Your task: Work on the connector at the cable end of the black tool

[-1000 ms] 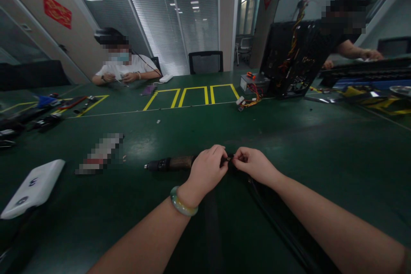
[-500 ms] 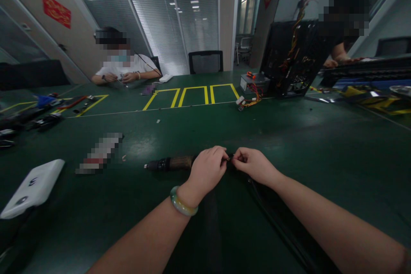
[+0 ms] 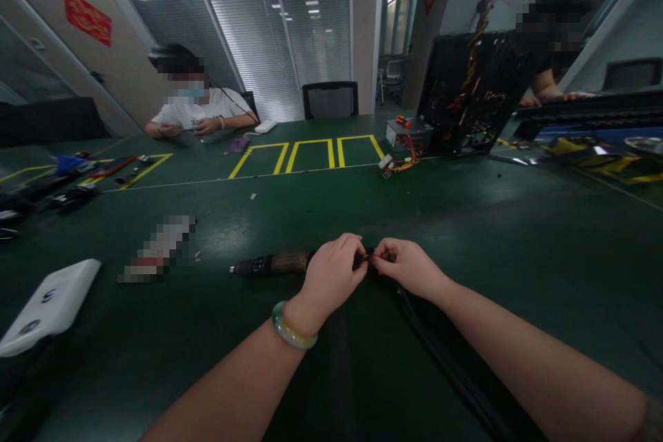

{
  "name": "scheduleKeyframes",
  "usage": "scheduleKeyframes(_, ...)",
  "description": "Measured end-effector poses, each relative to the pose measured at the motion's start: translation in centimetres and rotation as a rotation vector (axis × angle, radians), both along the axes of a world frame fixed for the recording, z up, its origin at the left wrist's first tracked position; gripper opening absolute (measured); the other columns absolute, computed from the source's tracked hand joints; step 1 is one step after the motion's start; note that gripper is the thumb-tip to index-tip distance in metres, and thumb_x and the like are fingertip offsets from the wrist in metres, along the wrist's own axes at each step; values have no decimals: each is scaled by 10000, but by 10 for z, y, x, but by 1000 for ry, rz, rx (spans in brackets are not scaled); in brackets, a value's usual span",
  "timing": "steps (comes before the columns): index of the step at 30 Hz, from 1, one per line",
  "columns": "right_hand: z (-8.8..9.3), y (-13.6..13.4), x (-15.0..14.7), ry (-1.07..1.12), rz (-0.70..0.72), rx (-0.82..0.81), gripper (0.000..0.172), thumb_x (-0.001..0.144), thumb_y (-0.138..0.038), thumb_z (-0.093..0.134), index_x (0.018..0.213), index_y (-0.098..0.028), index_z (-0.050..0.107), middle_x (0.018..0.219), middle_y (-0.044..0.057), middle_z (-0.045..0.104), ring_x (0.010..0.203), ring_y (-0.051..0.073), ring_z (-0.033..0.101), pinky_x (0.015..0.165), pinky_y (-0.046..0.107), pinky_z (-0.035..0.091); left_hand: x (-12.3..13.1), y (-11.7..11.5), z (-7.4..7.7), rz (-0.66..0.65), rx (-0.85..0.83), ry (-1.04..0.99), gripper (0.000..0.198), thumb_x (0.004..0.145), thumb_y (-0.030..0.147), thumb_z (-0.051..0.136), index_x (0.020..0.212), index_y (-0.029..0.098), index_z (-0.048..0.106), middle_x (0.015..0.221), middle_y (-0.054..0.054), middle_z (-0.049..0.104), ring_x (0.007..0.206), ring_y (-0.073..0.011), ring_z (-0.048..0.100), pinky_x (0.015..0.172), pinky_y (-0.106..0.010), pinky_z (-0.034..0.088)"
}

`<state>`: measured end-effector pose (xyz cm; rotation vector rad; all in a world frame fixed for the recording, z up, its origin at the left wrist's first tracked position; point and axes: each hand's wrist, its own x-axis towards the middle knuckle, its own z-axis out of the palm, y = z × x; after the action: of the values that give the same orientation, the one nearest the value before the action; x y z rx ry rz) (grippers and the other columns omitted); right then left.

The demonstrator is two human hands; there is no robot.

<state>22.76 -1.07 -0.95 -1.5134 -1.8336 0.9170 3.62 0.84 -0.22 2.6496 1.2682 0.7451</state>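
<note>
A dark electric screwdriver point(image 3: 287, 263) with a brownish grip lies on the green table, its metal tip pointing left. My left hand point(image 3: 333, 273), with a green and yellow bangle at the wrist, is closed around its rear end. Just to the right, my right hand point(image 3: 407, 266) pinches the end of a black cable point(image 3: 445, 352) between thumb and fingertips, against the screwdriver's rear. A small brassy spot shows between the two hands. The fingers hide most of the joint there. From beneath my right hand the cable runs toward the lower right.
A white device point(image 3: 49, 307) and a blurred-out flat item point(image 3: 159, 248) lie to the left. At the back right stand a power supply point(image 3: 409, 135) with loose wires and an open black computer case point(image 3: 466, 93). Two people sit across the table. Dark parts point(image 3: 72, 197) lie far left.
Both hands stay at the screwdriver's rear with only slight finger movement. The whole view has shifted a little. The person at back left has moved their hands slightly.
</note>
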Motion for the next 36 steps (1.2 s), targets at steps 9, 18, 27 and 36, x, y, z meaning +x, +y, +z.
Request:
scheduleKeyframes(9,0,1,-1,16,8,11,108,845,-307,604,824,-222,667,752,-21,693,673,142,632,594,240,432,1,0,-1,7,12,19,191,801,151,645,946,208,535,1092,-38,608,960,-217,612,849,-381,501)
scheduleKeyframes(18,1,0,-2,10,-5,8,105,835,-302,610,822,-218,671,760,-16,691,675,145,631,585,237,435,0,1,-1,13,-1,24,176,806,149,640,929,208,528,1097,-36,605,955,-212,612,847,-371,504)
scheduleKeyframes(27,0,0,-1,9,-27,41,96,806,-276,595,793,-199,650,726,-5,663,661,151,605,590,247,427,-1,1,1,-21,1,23,149,818,146,635,919,203,542,1067,-38,614,958,-213,615,859,-383,506)
scheduleKeyframes(36,1,0,0,18,-25,49,89,796,-269,587,766,-191,618,682,-23,628,627,132,572,552,225,387,-1,2,0,-26,-20,28,151,818,158,652,906,207,539,1012,-21,624,949,-208,610,845,-372,496)
